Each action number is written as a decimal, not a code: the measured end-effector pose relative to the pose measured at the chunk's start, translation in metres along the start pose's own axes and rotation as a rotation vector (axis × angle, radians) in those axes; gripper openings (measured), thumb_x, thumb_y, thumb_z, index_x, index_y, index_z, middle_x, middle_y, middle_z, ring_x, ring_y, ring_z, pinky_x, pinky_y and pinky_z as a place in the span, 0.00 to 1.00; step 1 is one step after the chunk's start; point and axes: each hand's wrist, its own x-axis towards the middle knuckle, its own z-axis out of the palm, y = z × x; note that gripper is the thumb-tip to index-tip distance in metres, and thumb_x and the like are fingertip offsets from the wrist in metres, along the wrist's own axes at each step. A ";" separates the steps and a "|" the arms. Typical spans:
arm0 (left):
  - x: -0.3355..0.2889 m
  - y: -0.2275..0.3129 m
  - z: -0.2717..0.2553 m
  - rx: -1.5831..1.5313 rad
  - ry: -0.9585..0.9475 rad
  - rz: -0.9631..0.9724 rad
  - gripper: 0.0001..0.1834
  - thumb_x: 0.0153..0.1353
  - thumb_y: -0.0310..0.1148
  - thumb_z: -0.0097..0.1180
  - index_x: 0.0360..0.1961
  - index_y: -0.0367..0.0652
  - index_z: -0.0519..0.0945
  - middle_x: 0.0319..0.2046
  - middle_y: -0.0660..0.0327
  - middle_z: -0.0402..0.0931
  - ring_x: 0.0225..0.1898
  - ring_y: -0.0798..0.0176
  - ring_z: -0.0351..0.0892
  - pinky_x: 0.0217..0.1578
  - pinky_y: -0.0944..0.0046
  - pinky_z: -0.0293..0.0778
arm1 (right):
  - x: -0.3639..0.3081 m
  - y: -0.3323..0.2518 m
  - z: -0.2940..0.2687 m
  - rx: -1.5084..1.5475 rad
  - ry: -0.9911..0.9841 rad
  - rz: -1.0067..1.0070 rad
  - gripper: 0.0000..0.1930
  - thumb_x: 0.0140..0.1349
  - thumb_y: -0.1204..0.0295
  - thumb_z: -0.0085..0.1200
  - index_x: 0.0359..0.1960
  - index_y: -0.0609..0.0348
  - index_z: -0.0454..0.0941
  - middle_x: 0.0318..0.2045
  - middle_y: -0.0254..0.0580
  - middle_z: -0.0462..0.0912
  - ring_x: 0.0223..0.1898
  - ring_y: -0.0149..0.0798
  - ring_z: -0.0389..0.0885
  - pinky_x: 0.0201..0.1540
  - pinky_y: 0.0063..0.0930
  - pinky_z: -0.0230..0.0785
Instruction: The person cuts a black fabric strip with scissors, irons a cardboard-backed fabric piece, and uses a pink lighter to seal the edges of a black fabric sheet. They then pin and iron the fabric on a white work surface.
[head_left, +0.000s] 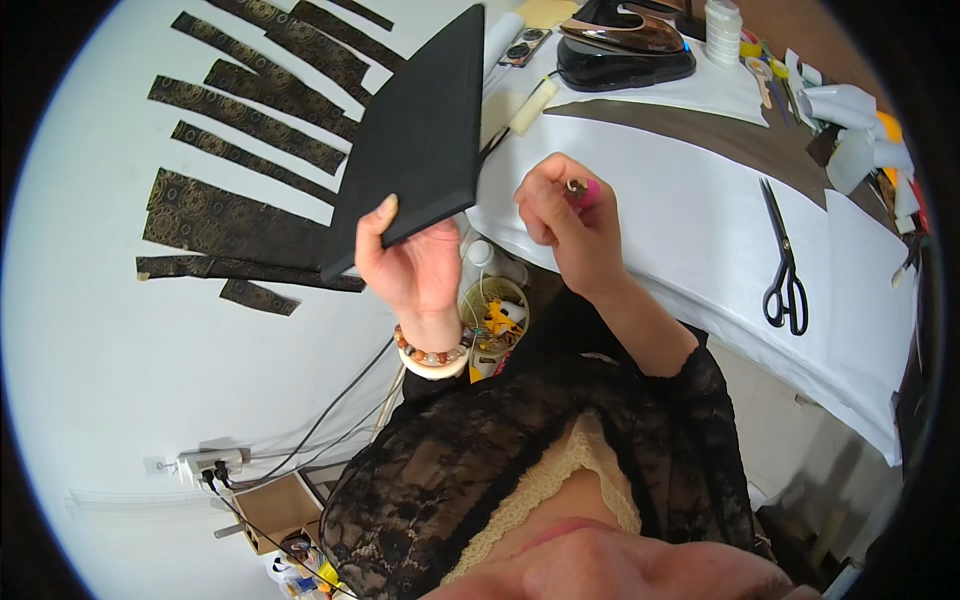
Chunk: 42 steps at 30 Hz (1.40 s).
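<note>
My left hand (pixel 415 265) grips the lower edge of a flat black board (pixel 420 130), thumb on its face and fingers behind. The board is tilted upright in front of the wall. To its right my right hand (pixel 572 225) is raised and closed around a small tool with a pink end (pixel 590 194). Most of that tool is hidden in the fist, and I cannot make out its kind. The right hand is apart from the board, above the near edge of the white-covered table (pixel 660 190).
Patterned dark fabric strips (pixel 235 215) hang on the white wall at left. An iron (pixel 630 45) rests on its base at the table's back. Black scissors (pixel 785 265) lie at right. A bin (pixel 500 300) stands below; cables run to a power strip (pixel 210 465).
</note>
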 end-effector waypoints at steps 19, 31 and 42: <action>0.006 0.018 -0.009 -0.002 0.219 -0.360 0.20 0.60 0.32 0.45 0.52 0.33 0.70 0.50 0.50 0.75 0.46 0.54 0.75 0.29 0.60 0.71 | 0.009 -0.026 0.039 0.223 -0.222 0.253 0.11 0.66 0.68 0.56 0.32 0.64 0.82 0.14 0.25 0.69 0.18 0.17 0.63 0.23 0.16 0.54; 0.007 0.007 -0.007 -0.007 0.220 -0.276 0.21 0.59 0.30 0.47 0.52 0.29 0.69 0.52 0.45 0.74 0.51 0.48 0.75 0.52 0.49 0.74 | 0.011 -0.023 0.033 0.014 -0.121 0.201 0.15 0.63 0.65 0.60 0.21 0.59 0.77 0.13 0.24 0.69 0.17 0.17 0.62 0.19 0.17 0.50; 0.005 -0.021 -0.018 0.335 0.061 0.145 0.23 0.58 0.23 0.48 0.56 0.30 0.68 0.56 0.51 0.72 0.58 0.55 0.71 0.64 0.50 0.63 | 0.003 0.008 0.003 0.327 0.160 0.252 0.27 0.72 0.53 0.38 0.46 0.71 0.76 0.33 0.47 0.83 0.11 0.21 0.53 0.14 0.18 0.42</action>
